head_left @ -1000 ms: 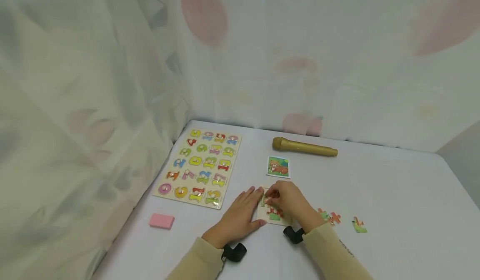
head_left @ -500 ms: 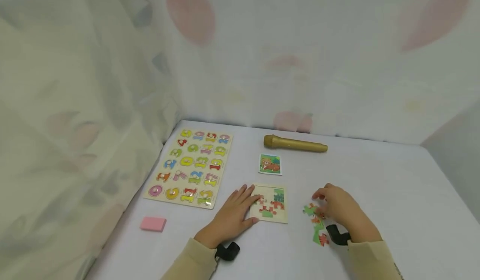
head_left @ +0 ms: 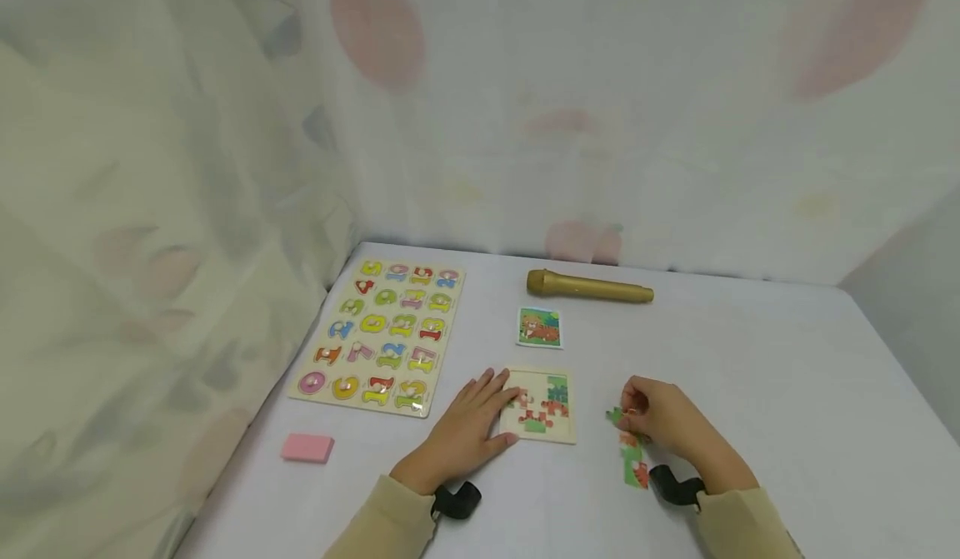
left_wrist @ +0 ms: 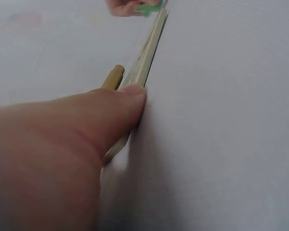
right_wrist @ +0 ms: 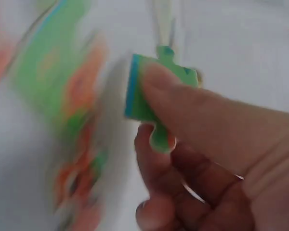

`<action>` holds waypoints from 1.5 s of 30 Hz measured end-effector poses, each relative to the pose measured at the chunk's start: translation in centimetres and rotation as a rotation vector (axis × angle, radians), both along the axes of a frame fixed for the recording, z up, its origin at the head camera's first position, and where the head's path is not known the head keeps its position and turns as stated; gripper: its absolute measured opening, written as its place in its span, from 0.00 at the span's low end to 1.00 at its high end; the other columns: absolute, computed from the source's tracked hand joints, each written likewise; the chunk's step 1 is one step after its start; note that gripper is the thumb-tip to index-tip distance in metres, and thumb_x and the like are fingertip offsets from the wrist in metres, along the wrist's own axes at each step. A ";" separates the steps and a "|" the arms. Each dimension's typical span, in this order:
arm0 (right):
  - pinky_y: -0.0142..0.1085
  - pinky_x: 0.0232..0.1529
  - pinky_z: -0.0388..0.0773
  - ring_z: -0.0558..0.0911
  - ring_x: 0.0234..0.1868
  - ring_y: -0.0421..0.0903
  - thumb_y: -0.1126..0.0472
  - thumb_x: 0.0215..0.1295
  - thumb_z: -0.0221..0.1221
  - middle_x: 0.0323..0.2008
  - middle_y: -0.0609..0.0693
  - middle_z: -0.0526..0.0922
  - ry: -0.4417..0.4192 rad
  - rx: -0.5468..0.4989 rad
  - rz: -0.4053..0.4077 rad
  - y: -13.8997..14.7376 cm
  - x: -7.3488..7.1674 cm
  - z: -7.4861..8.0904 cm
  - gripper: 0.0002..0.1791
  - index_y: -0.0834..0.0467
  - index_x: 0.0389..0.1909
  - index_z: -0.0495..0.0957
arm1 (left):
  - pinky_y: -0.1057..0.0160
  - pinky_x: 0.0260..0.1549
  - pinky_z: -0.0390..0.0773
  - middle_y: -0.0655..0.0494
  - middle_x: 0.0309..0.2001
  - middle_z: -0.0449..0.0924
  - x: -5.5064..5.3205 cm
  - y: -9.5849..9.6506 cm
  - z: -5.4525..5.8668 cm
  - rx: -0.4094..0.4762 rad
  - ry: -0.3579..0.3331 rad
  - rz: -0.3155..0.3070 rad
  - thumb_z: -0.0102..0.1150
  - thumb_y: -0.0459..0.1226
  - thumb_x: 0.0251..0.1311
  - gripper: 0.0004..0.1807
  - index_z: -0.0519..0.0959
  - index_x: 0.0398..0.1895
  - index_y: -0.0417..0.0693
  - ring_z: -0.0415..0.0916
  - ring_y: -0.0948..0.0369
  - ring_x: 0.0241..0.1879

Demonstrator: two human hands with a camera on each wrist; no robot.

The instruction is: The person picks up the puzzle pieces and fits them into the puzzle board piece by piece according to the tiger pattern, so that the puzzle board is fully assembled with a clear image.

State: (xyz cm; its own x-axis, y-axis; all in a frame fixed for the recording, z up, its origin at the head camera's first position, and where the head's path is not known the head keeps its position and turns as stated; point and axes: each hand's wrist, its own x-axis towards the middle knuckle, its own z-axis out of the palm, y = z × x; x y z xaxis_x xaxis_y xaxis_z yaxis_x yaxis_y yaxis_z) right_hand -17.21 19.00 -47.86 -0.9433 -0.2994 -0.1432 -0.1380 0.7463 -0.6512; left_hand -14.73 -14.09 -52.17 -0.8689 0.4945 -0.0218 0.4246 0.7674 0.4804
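Observation:
My left hand (head_left: 461, 438) lies spread at the left side of a small square wooden puzzle tray (head_left: 534, 382), its fingertips over the rim. In the left wrist view the thumb (left_wrist: 120, 108) touches the tray's edge (left_wrist: 152, 53). Several joined pieces with green, orange and red parts sit inside the tray. To the right of it, my right hand (head_left: 667, 421) pinches a green jigsaw piece (right_wrist: 139, 108) with a blue edge, the thumb covering part of its face. Loose jigsaw pieces (head_left: 634, 461) lie below that hand, blurred in the right wrist view.
Behind the tray lies a small tiger picture card (head_left: 539, 328), with a gold toy microphone (head_left: 590, 286) beyond. A number puzzle board (head_left: 378, 334) occupies the left, and a pink block (head_left: 307, 448) lies in front of it. Curtains (head_left: 480, 126) rise behind the white table.
My right hand has gone from over the tray to the loose pieces at its right and has picked up a green jigsaw piece. My left hand has stayed on the tray.

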 end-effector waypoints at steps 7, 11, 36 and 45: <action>0.36 0.35 0.80 0.78 0.38 0.44 0.68 0.72 0.64 0.39 0.46 0.80 0.059 -0.108 0.080 -3.6 -0.9 1.3 0.12 0.58 0.54 0.82 | 0.49 0.81 0.42 0.56 0.85 0.46 0.1 0.2 0.0 -0.005 -0.001 -0.005 0.61 0.53 0.73 0.40 0.60 0.83 0.55 0.37 0.54 0.84; 0.39 0.39 0.78 0.77 0.39 0.45 0.68 0.72 0.64 0.39 0.46 0.81 0.113 -0.114 0.082 -5.8 -2.1 1.7 0.10 0.56 0.51 0.84 | 0.47 0.81 0.43 0.55 0.85 0.46 0.1 0.5 -0.2 -0.002 0.003 -0.013 0.61 0.53 0.74 0.38 0.62 0.82 0.58 0.38 0.53 0.84; 0.45 0.42 0.80 0.78 0.36 0.45 0.57 0.62 0.76 0.37 0.46 0.80 0.172 0.028 -0.031 -9.4 -4.7 -1.6 0.05 0.53 0.35 0.90 | 0.47 0.80 0.46 0.53 0.85 0.47 0.1 0.5 0.6 -0.053 0.041 -0.015 0.62 0.52 0.73 0.36 0.65 0.81 0.58 0.40 0.52 0.83; 0.47 0.44 0.84 0.81 0.41 0.48 0.60 0.66 0.72 0.40 0.46 0.86 0.435 0.188 0.092 -8.7 -2.8 -0.2 0.06 0.55 0.42 0.91 | 0.49 0.81 0.43 0.56 0.85 0.44 0.1 0.2 0.2 -0.059 0.011 -0.007 0.60 0.54 0.74 0.37 0.63 0.82 0.61 0.36 0.54 0.84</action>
